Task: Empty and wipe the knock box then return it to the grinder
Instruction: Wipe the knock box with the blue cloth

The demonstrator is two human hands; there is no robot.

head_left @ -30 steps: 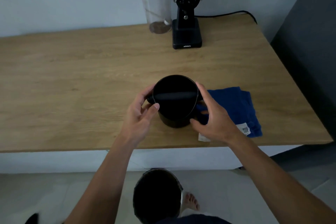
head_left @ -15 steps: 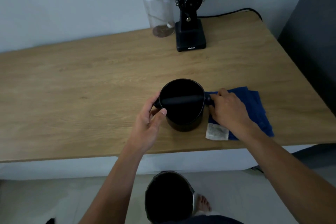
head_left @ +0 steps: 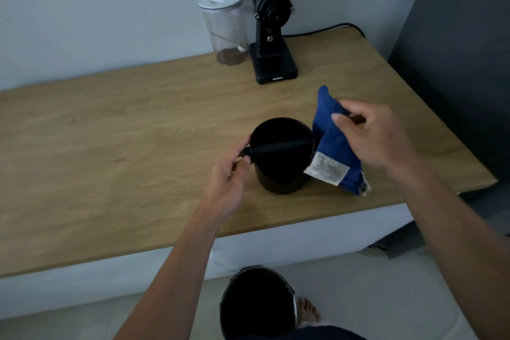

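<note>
Head view: the black knock box (head_left: 281, 156) stands upright on the wooden counter (head_left: 124, 130), well in front of the grinder (head_left: 271, 27), with the left hand (head_left: 230, 178) curled around its left side at the bar's end. Just right of the box, the right hand (head_left: 372, 135) pinches a folded blue cloth (head_left: 335, 143), lifted off the counter. A dark bin (head_left: 258, 303) sits on the floor below the box.

The counter (head_left: 110, 146) is light wood with visible grain and a smooth, faintly satin top. At frame centre the knock box (head_left: 281, 174) looks matt black. Right of it, the blue cloth (head_left: 334, 143) is soft woven fabric with a pale label. At upper centre, the grinder (head_left: 271, 36) is matt black, the jar (head_left: 225, 30) clear and glossy with a white lid.
</note>
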